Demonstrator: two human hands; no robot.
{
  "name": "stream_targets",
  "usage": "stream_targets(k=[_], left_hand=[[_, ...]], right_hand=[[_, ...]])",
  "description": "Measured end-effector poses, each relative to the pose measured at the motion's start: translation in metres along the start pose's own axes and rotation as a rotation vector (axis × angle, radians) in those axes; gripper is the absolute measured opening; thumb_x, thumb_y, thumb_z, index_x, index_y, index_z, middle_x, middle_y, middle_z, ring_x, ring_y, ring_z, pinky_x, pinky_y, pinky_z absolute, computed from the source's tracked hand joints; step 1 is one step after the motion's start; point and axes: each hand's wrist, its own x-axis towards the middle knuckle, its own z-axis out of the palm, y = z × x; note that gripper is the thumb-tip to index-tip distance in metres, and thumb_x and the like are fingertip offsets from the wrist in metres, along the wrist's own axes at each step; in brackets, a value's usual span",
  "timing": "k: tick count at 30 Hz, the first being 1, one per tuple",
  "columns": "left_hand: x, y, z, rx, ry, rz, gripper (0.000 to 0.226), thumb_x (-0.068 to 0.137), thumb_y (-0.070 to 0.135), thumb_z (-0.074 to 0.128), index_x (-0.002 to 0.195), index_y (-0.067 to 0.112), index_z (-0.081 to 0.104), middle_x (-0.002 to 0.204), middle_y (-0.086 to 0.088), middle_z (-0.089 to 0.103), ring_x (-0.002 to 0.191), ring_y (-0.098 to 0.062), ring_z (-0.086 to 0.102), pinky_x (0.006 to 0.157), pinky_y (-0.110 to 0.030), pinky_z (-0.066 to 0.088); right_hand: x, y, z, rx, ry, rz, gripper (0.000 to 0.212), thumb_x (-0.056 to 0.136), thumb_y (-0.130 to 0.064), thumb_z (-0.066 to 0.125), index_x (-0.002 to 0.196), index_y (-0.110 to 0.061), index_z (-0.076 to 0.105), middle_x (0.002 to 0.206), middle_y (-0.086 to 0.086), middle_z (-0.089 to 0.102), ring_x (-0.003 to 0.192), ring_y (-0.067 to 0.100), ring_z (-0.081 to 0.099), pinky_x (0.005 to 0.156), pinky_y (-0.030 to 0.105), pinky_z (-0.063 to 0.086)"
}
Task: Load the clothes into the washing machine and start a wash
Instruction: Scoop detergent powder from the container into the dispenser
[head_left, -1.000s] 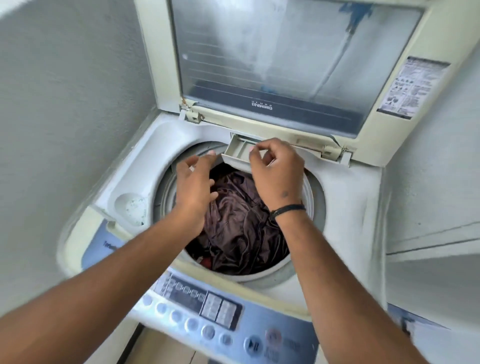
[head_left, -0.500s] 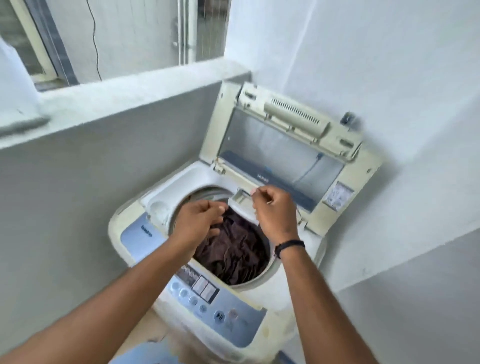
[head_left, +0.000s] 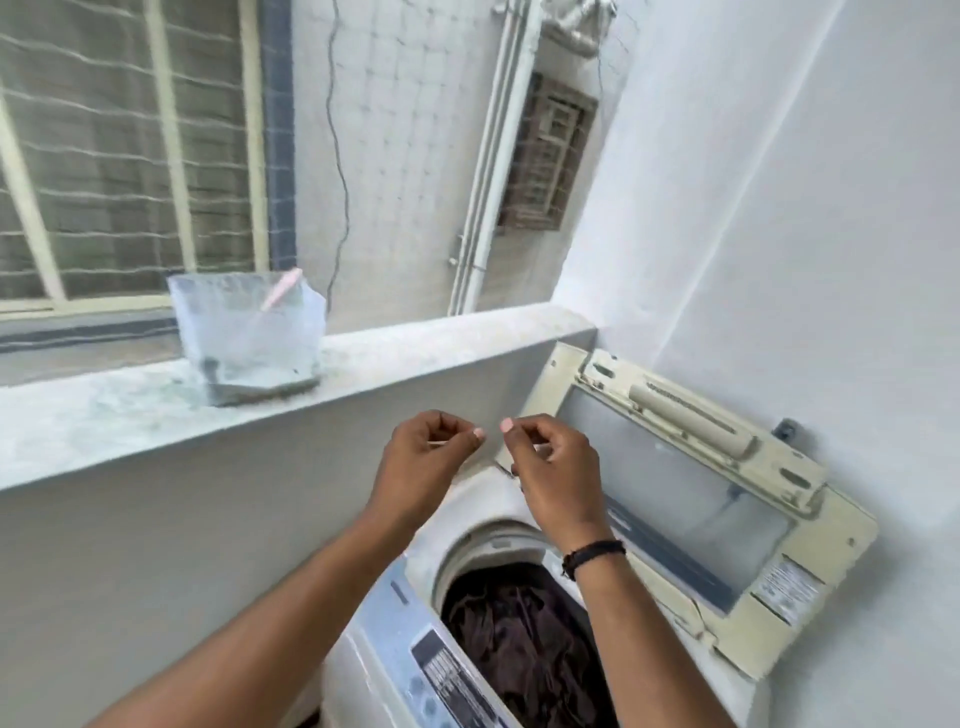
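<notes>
Above the washing machine (head_left: 519, 597), both hands hang in the air with fingers loosely curled; the left hand (head_left: 423, 465) and the right hand (head_left: 553, 473) almost meet thumb to thumb, and neither visibly grips anything, though whether something tiny sits between the fingertips cannot be told; a dark band (head_left: 592, 553) circles the right wrist; below the hands, the machine's drum holds the dark clothes (head_left: 524, 644), already loaded; behind the drum, the lid (head_left: 691, 499) stands raised against the wall; at the machine's near edge, the control panel (head_left: 447, 675) is untouched; up and to the left of the machine, a translucent bag (head_left: 249, 338) with a pink scoop (head_left: 280, 296) standing in it sits on the ledge (head_left: 130, 415), seemingly detergent; the step in hand looks like fetching it; done well, one hand would steady the floppy bag while the other lifts the scoop level, carrying it low over the drum so nothing spills on the ledge; lid and start button remain.
</notes>
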Motion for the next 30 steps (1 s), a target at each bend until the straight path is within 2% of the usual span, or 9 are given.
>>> stream_targets(k=[4, 9, 11, 13, 15, 17, 20, 26, 30], left_hand=[[0.020, 0.017, -0.059, 0.083, 0.150, 0.121, 0.006, 0.085, 0.033, 0.075, 0.086, 0.030, 0.070, 0.083, 0.014, 0.072, 0.071, 0.003, 0.064, 0.057, -0.014, 0.043], [0.038, 0.026, -0.140, 0.165, 0.493, 0.279, 0.022, 0.076, 0.026, 0.082, 0.092, 0.033, 0.068, 0.106, 0.016, 0.066, 0.104, -0.001, 0.060, 0.083, -0.034, 0.054], [0.046, 0.027, -0.175, 0.191, 0.616, 0.310, 0.033, 0.067, 0.031, 0.083, 0.096, 0.036, 0.066, 0.108, 0.020, 0.060, 0.106, 0.001, 0.056, 0.087, -0.035, 0.052], [0.057, 0.024, -0.205, 0.232, 0.653, 0.299, 0.047, 0.062, 0.033, 0.086, 0.103, 0.037, 0.063, 0.113, 0.021, 0.054, 0.109, -0.001, 0.053, 0.093, -0.037, 0.050], [0.069, 0.019, -0.229, 0.236, 0.616, 0.228, 0.065, 0.060, 0.028, 0.092, 0.114, 0.036, 0.057, 0.124, 0.011, 0.051, 0.116, -0.010, 0.051, 0.100, -0.041, 0.047], [0.080, 0.013, -0.243, 0.211, 0.558, 0.148, 0.086, 0.055, 0.026, 0.096, 0.126, 0.035, 0.049, 0.134, 0.007, 0.045, 0.124, -0.015, 0.046, 0.105, -0.040, 0.043], [0.094, 0.002, -0.253, 0.228, 0.469, 0.126, 0.108, 0.049, 0.032, 0.098, 0.137, 0.040, 0.036, 0.139, 0.009, 0.036, 0.128, -0.010, 0.038, 0.104, -0.034, 0.037], [0.127, -0.003, -0.268, 0.176, 0.218, 0.104, 0.127, 0.048, 0.032, 0.101, 0.147, 0.041, 0.022, 0.149, 0.007, 0.033, 0.137, -0.015, 0.035, 0.104, -0.032, 0.037], [0.139, 0.006, -0.269, 0.335, 0.145, 0.084, 0.139, 0.043, 0.033, 0.101, 0.154, 0.038, 0.018, 0.158, 0.002, 0.031, 0.142, -0.019, 0.035, 0.112, -0.036, 0.038]], right_hand=[[0.026, -0.037, 0.045, 0.043, -0.064, -0.082, 0.020, 0.091, -0.044, 0.064, 0.077, -0.030, 0.068, 0.077, -0.011, 0.069, 0.073, 0.010, 0.065, 0.064, 0.026, 0.050], [0.053, -0.078, 0.112, 0.149, -0.138, -0.143, 0.011, 0.091, -0.039, 0.067, 0.097, -0.031, 0.070, 0.099, -0.010, 0.069, 0.080, 0.012, 0.067, 0.073, 0.038, 0.058], [0.061, -0.089, 0.141, 0.196, -0.161, -0.123, 0.024, 0.090, -0.040, 0.068, 0.112, -0.031, 0.067, 0.113, -0.012, 0.065, 0.084, 0.010, 0.067, 0.077, 0.043, 0.059], [0.066, -0.098, 0.166, 0.208, -0.189, -0.134, 0.038, 0.089, -0.040, 0.068, 0.125, -0.031, 0.062, 0.126, -0.014, 0.060, 0.090, 0.008, 0.067, 0.081, 0.038, 0.059], [0.070, -0.105, 0.188, 0.175, -0.213, -0.160, 0.049, 0.090, -0.039, 0.068, 0.136, -0.031, 0.054, 0.138, -0.012, 0.053, 0.104, 0.013, 0.065, 0.088, 0.030, 0.054], [0.073, -0.109, 0.205, 0.098, -0.245, -0.201, 0.056, 0.091, -0.041, 0.065, 0.143, -0.032, 0.048, 0.145, -0.009, 0.046, 0.122, 0.016, 0.056, 0.101, 0.033, 0.049], [0.081, -0.112, 0.224, -0.101, -0.307, -0.254, 0.053, 0.095, -0.048, 0.057, 0.145, -0.034, 0.047, 0.155, -0.003, 0.035, 0.137, 0.014, 0.042, 0.112, 0.031, 0.038], [0.090, -0.108, 0.229, -0.127, -0.275, -0.244, 0.029, 0.097, -0.041, 0.058, 0.123, -0.033, 0.068, 0.158, -0.002, 0.034, 0.142, 0.010, 0.035, 0.097, 0.013, 0.030], [0.088, -0.109, 0.220, -0.057, -0.256, -0.235, 0.014, 0.094, -0.036, 0.064, 0.102, -0.032, 0.075, 0.153, -0.004, 0.042, 0.139, 0.010, 0.041, 0.096, 0.019, 0.039]])
